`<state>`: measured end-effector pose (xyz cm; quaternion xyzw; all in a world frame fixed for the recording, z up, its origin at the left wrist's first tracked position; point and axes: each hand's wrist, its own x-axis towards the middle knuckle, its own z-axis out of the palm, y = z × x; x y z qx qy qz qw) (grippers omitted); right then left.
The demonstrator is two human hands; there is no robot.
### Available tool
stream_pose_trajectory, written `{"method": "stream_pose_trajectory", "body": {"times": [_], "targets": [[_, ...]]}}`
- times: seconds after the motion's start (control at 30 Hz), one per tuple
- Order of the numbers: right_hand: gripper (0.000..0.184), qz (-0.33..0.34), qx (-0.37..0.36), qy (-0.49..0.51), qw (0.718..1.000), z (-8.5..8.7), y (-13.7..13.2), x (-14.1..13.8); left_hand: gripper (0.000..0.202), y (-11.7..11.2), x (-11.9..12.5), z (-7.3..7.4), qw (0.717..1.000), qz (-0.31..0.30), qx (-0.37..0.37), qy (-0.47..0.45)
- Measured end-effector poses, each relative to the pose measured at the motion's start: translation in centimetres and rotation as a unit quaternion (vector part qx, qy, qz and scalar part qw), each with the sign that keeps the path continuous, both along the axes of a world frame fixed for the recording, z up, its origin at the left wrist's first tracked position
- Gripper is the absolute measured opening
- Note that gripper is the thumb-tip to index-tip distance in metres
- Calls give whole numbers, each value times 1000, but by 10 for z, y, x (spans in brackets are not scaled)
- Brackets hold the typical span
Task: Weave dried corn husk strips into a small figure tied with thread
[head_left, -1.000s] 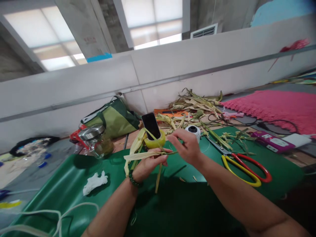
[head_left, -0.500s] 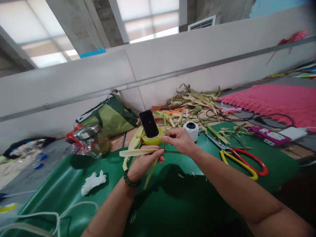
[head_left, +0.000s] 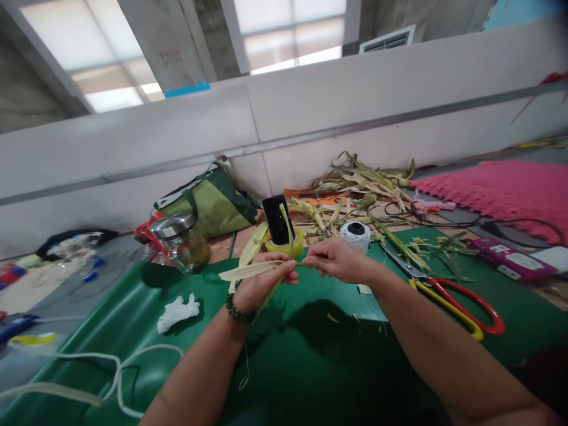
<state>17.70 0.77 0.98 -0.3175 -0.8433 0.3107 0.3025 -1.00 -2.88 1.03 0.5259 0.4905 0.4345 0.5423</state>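
Observation:
In my left hand (head_left: 266, 283), thumb and fingers pinch several strips of corn husk (head_left: 248, 271); a pale wide end sticks out to the left and a green strip stands up from the pinch. My right hand (head_left: 332, 259) is closed just to the right, its fingertips pinching the thin end of a husk strip drawn sideways from the left hand. Behind the hands, a dark-screened phone (head_left: 276, 222) leans upright in a yellow roll of tape (head_left: 298, 241). A thin thread hangs below my left wrist.
A white spool of thread (head_left: 355, 236) stands behind my right hand. Large scissors (head_left: 448, 296) with red and yellow handles lie right. Husks (head_left: 359, 180) are heaped at the back. A glass jar (head_left: 181, 242), green bag (head_left: 213, 204) and crumpled tissue (head_left: 177, 313) are left. A cord (head_left: 106, 361) lies front left.
My right hand has moved from the upright strip down to a sideways one, right of my left hand. The left hand still pinches the husks. The view has shifted slightly left.

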Motion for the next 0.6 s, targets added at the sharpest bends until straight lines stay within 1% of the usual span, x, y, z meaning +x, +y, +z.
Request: {"method": "stream_pose_trajectory", "body": {"times": [0.1,0.2,0.3,0.33,0.43,0.5,0.6], "targets": [[30,-4,-28,-9,1000,1,1,1,34,3,-5,-2,1000,2,-2,-11],[29,-20,-57,-3,998,-3,4,-3,37,8,-10,-2,999,0,-34,-38],[30,-28,-43,5,999,-7,6,-6,42,9,-13,-1,996,-15,-70,-56],[30,-24,-31,8,999,-7,6,-7,41,9,-14,0,996,-23,-64,-49],[26,-8,16,11,1000,-8,5,-8,33,6,-12,0,999,-33,-14,-3],[22,2,41,3,999,-9,5,-7,27,4,-11,0,999,-34,14,27],[24,7,67,-21,998,-10,7,-5,26,3,-9,1,997,-24,35,69]]}}
